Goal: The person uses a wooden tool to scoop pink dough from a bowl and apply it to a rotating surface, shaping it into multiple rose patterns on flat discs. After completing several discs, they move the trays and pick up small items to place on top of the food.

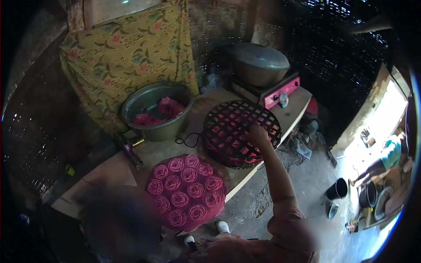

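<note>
My right hand [258, 134] reaches over a round black lattice tray [226, 120], its fingers bent and closed on the lattice near the right side. Pink pieces show through the gaps beneath the lattice. A black cord loop [187, 140] sticks out at the tray's left. Nearer to me lies a round pink mat [187, 174] bearing several coiled nests of thin pink strands [195, 190]. Behind it, a large metal basin [132, 124] holds lumps of pink dough-like stuff [170, 106]. My left hand is out of view.
A lidded pot [259, 65] stands on a pink-fronted stove [280, 93] at the table's [247, 177] far end. Dark metal tool with a brass-coloured part [130, 149] lies left of the mat. Buckets [337, 189] and a person in green [390, 153] are at right. Dark blurred shape fills lower left.
</note>
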The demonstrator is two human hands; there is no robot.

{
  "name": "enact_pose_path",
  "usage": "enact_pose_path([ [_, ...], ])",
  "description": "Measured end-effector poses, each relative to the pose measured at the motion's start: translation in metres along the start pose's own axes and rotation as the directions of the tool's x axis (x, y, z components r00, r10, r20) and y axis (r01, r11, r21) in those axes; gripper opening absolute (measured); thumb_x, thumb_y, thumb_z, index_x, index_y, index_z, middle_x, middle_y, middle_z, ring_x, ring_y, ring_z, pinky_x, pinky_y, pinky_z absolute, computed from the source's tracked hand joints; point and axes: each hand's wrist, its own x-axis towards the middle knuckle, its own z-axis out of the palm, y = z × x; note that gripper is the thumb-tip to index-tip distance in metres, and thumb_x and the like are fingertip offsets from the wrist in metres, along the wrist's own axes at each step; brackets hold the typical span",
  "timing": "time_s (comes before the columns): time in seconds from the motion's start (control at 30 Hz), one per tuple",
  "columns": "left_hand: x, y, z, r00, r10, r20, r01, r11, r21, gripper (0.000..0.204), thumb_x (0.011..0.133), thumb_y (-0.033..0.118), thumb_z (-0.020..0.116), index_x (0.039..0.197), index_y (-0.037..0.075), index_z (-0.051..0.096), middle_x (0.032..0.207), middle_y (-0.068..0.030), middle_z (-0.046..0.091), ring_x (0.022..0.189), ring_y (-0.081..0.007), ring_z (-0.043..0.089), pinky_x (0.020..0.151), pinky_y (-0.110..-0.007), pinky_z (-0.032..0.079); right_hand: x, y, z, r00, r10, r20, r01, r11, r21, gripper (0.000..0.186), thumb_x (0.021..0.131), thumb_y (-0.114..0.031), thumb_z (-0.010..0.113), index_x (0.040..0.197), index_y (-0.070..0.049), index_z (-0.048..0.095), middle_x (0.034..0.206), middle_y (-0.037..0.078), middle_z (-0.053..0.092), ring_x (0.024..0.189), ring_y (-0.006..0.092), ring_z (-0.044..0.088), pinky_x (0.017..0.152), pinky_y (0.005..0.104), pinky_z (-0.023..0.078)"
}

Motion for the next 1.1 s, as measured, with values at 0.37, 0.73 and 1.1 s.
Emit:
enact_pose_path([
  [0.37,-0.048,0.036,0.044,0.985,-0.075,-0.157,0.082,0.996,0.035,0.029,0.086,0.004,0.053,0.115,0.003,0.057,0.082,-0.0048,0.058,0.076,-0.0141,0.056,0.073,-0.028,0.046,0.021,0.009,0.016,0.999,-0.032,0.014,0.032,0.999,0.041,0.059,0.07,-0.048,0.073,0.103,-0.001,0.064,0.112,0.019,0.058,0.1,0.0344,0.06,0.082,0.0443,0.05],
  [0.73,-0.079,-0.042,0.06,0.961,-0.233,-0.148,0.239,0.971,0.023,0.028,0.089,0.012,0.055,0.116,0.006,0.058,0.097,-0.0113,0.065,0.08,-0.0191,0.059,0.074,-0.033,0.048,0.023,0.013,0.028,0.925,-0.221,0.31,0.316,0.9,-0.301,0.053,0.084,-0.04,0.058,0.122,-0.003,0.054,0.118,0.022,0.057,0.107,0.0374,0.056,0.087,0.0421,0.046],
  [1.1,-0.17,-0.191,-0.023,0.852,-0.434,-0.292,0.473,0.877,0.078,0.024,0.085,0.011,0.053,0.107,0.005,0.062,0.093,-0.0121,0.063,0.076,-0.0211,0.058,0.07,-0.034,0.048,-0.044,-0.125,-0.001,0.861,-0.496,-0.114,0.435,0.602,0.67,0.027,0.088,-0.019,0.056,0.108,-0.001,0.06,0.101,0.012,0.062,0.093,0.0227,0.058,0.083,0.0325,0.047],
])
